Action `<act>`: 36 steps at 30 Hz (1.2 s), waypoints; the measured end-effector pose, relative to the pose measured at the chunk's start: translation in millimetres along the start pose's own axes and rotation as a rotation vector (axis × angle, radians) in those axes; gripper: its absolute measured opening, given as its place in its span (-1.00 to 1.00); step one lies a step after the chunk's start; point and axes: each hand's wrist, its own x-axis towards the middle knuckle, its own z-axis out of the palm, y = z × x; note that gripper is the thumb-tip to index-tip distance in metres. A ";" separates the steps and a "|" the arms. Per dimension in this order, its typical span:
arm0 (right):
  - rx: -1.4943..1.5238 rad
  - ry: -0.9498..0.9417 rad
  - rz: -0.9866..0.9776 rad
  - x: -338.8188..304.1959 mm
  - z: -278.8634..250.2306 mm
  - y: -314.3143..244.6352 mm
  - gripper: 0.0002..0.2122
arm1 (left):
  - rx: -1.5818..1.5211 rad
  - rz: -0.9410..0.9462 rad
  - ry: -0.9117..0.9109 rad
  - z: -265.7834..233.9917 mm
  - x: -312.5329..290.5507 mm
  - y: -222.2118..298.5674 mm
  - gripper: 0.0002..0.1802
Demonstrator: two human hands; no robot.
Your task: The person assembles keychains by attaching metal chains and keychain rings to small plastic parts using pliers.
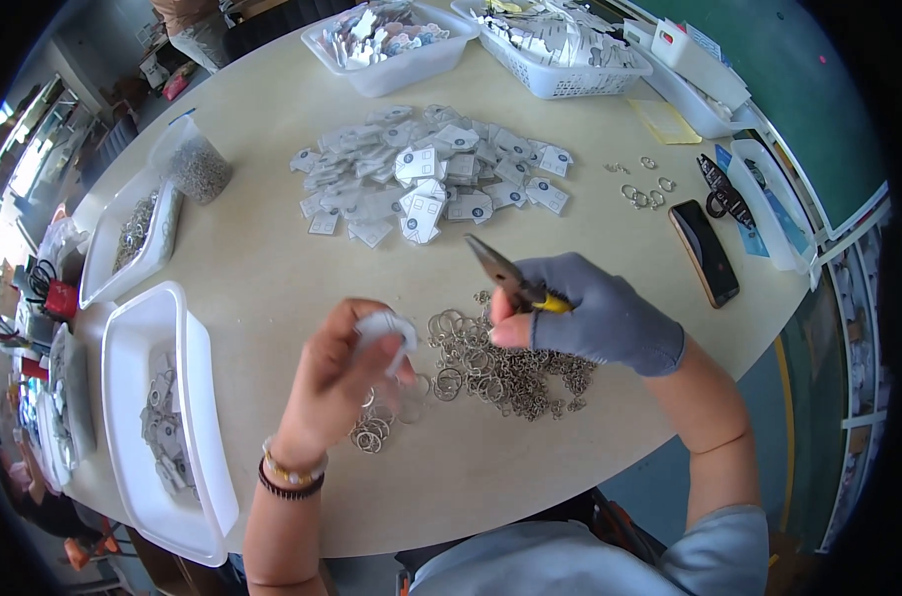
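Observation:
My left hand (337, 372), with bracelets at the wrist, pinches a small whitish, translucent tag (389, 326); motion blurs its edges. In my right hand (600, 313), covered by a grey glove with bare fingertips, is a pair of pliers (498, 266) with yellow on the grips, jaws pointing up and left. Below and between the hands lies a heap of metal split rings and short chains (515, 372). More split rings (371, 432) lie just under my left hand. Farther back spreads a big pile of flat, translucent tags (426, 169) with house-like outlines.
At left stand a white bin (205, 417) holding some tags, a tray (168, 233) of metal parts and a tub (193, 164) of small ones. Filled baskets (376, 79) line the back. A phone (706, 253) and loose rings (641, 197) lie at right.

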 end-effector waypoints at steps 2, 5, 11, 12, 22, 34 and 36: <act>0.065 -0.061 0.045 3.9 12.3 -8.1 -0.84 | -0.012 -0.077 -0.066 8.2 -13.8 -0.1 -0.81; 0.159 -0.165 0.102 10.0 28.6 -8.2 -0.85 | 0.050 -0.083 -0.143 11.6 -27.7 -3.4 -0.80; 0.143 -0.291 0.180 11.3 44.1 -2.2 -0.84 | 0.251 0.081 -0.165 9.4 -42.1 -11.1 -0.81; 0.136 -0.301 0.188 11.2 46.0 -2.1 -0.84 | 0.366 0.243 -0.181 7.3 -42.2 -13.5 -0.81; -0.197 -0.327 -0.066 6.3 46.6 -6.2 -0.86 | 0.477 0.226 -0.292 4.7 -41.9 -6.1 -0.80; 0.250 -0.027 -0.008 0.7 77.1 -4.0 -0.87 | 0.829 0.726 0.080 13.9 -41.0 -6.3 -0.77; 0.304 0.102 -0.178 5.6 88.1 10.6 -0.83 | 0.844 0.814 0.253 15.3 -40.7 -7.8 -0.75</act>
